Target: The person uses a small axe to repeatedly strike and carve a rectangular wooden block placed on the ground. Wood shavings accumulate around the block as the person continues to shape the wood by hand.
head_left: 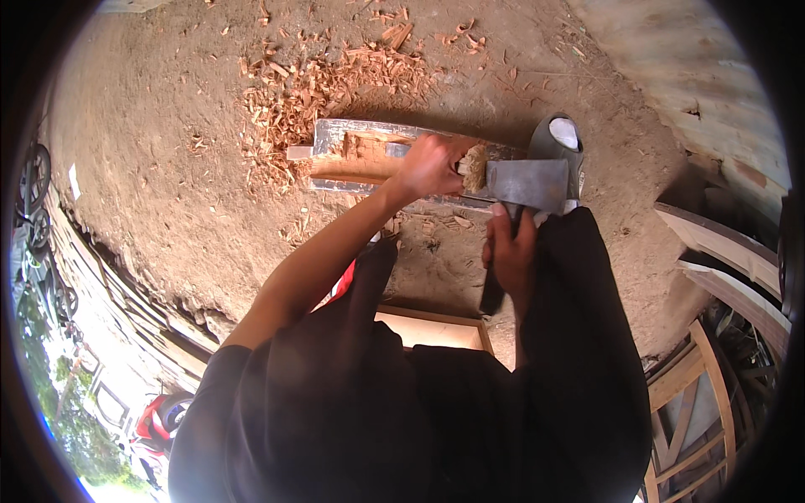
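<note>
My left hand (429, 165) is closed around a chisel (475, 170), whose wooden striking end is frayed and bristly. Its grey blade shows left of my fingers, over a hollow cut in a reddish-brown piece of wood (360, 173). That wood lies lengthwise, with dark, scuffed long edges on both sides. In my right hand (510, 251) is the dark handle of a mallet (528, 186) with a broad grey rectangular head. The head is close to the right of the chisel's frayed end; whether they touch I cannot tell.
Curled wood shavings (335, 80) are heaped on the dirt floor beyond the wood. A foot in a grey clog (556, 151) stands at the wood's right end. Below is a pale wooden board (428, 325). Wooden frames (692, 411) lean at right; motorcycles (163, 419) stand far left.
</note>
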Tool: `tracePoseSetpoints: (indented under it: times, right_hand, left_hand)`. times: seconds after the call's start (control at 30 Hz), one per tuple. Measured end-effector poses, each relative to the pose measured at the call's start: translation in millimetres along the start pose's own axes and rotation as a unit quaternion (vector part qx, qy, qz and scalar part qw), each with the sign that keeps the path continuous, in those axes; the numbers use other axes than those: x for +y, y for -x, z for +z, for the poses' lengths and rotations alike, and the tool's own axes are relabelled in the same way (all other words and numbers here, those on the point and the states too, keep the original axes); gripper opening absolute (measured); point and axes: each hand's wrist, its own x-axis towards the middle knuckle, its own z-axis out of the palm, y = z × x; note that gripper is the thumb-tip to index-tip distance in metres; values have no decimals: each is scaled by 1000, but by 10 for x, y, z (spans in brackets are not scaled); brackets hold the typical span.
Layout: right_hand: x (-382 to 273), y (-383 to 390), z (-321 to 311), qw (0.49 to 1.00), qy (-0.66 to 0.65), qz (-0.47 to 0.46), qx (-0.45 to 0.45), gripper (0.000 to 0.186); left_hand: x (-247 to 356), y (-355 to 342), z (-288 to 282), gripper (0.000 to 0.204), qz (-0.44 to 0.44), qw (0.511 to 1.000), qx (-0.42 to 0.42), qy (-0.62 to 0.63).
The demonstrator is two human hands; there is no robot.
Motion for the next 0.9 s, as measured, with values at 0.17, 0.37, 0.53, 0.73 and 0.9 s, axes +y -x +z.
tracePoseSetpoints:
  times: [0.17, 0.37, 0.53, 0.73, 0.9]
  right_hand:
    - [56, 19, 212, 981, -142, -104, 75, 25]
    - [2, -32, -20, 996, -69, -57, 27, 24]
    - [170, -28, 164, 995, -29, -100, 2, 28]
    - [17, 8, 86, 989, -113, -94, 29, 26]
    - [139, -31, 36, 997, -59, -53, 1, 29]
  left_hand:
    - [-51, 95, -55, 78, -31, 999, -1, -9]
    - [-25, 16, 56, 76, -35, 999, -35, -17]
    - [-56, 32, 15, 76, 8, 1000, 16, 1]
    - [-19, 50, -9, 74, -42, 998, -35, -32]
    - [-51, 25, 104, 75, -1, 1000, -3, -25]
